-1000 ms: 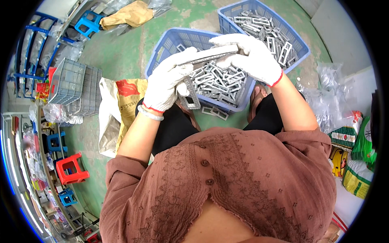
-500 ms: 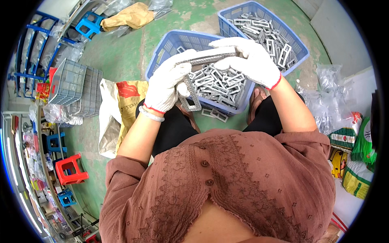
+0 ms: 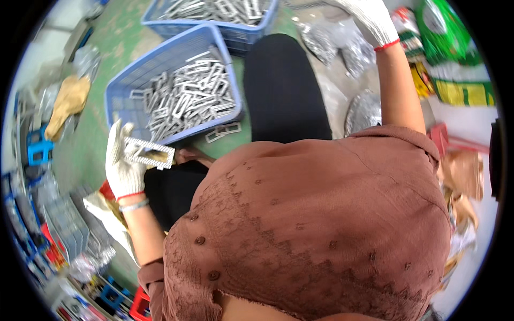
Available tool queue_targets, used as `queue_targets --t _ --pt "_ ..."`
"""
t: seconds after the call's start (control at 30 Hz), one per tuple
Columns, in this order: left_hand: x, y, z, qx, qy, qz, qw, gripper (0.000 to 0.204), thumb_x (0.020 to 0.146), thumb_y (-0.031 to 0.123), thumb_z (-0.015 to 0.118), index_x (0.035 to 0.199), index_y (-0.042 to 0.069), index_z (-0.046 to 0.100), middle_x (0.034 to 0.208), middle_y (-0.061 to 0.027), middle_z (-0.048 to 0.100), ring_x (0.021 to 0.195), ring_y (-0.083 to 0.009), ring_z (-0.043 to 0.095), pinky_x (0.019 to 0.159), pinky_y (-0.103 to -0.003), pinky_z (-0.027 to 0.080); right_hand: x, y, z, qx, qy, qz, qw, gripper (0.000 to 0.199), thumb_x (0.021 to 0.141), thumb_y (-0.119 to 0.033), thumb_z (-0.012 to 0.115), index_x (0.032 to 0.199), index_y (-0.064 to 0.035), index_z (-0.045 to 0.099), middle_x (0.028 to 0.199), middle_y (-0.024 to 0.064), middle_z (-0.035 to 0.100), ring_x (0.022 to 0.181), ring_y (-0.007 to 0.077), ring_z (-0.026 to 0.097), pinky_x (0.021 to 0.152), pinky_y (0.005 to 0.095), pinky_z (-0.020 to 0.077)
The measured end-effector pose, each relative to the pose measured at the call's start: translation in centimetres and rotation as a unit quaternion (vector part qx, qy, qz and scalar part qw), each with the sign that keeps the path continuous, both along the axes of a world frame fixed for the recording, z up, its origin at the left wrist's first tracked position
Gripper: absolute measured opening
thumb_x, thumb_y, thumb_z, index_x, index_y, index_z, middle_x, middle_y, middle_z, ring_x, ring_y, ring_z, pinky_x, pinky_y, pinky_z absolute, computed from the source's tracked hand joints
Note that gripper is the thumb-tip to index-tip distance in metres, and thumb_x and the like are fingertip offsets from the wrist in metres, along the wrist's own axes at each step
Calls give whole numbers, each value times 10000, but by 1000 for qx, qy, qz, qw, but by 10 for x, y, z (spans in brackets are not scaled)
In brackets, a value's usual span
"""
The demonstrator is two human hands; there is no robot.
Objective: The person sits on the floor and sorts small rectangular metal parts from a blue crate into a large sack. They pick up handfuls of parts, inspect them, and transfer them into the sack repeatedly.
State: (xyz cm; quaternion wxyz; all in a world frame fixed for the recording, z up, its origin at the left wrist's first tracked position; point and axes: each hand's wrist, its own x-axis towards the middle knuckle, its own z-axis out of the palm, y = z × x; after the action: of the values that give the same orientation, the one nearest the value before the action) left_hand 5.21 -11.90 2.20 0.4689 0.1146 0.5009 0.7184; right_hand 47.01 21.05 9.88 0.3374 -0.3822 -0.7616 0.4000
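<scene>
Silver-grey rectangular open frame, apparently metal; fine slanted texture along its face, rough-looking. Heaped grey metal frames: dull sheen, paler glints on edges. White knitted cloth gloves: matt, soft, ribbed at the wrist, red-edged cuffs. Large blue lattice-walled basket: moulded plastic, smooth rim, low sheen. Brown loose blouse: matt woven cloth, lightly crinkled, raised embroidery; its small round dark buttons look smooth. Black close-fitting trousers: smooth matt cloth. Clear crumpled bags: thin plastic film, glossy, creased. Bright green printed bag: plastic, shiny. Green painted floor: hard, scuffed, worn in patches.
</scene>
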Motion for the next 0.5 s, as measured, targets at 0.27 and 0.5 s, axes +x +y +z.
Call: queue_targets --t 0.27,0.5 --pt "24 23 -11 -62 21 19 998 422 930 79 651 1332 0 549 1177 -140 658 878 -192 590 780 -331 463 175 -49 -97 -211 -258 -257 907 119 815 -137 696 906 -61 690 701 58 664 546 150 625 485 310 522" --pt "27 17 -8 -65 39 -23 997 409 948 108 639 1336 9 553 1171 -127 661 923 -196 597 795 -331 468 191 -100 -220 -410 -252 -294 826 166 822 -124 663 926 4 683 727 166 693 585 298 694 482 393 560"
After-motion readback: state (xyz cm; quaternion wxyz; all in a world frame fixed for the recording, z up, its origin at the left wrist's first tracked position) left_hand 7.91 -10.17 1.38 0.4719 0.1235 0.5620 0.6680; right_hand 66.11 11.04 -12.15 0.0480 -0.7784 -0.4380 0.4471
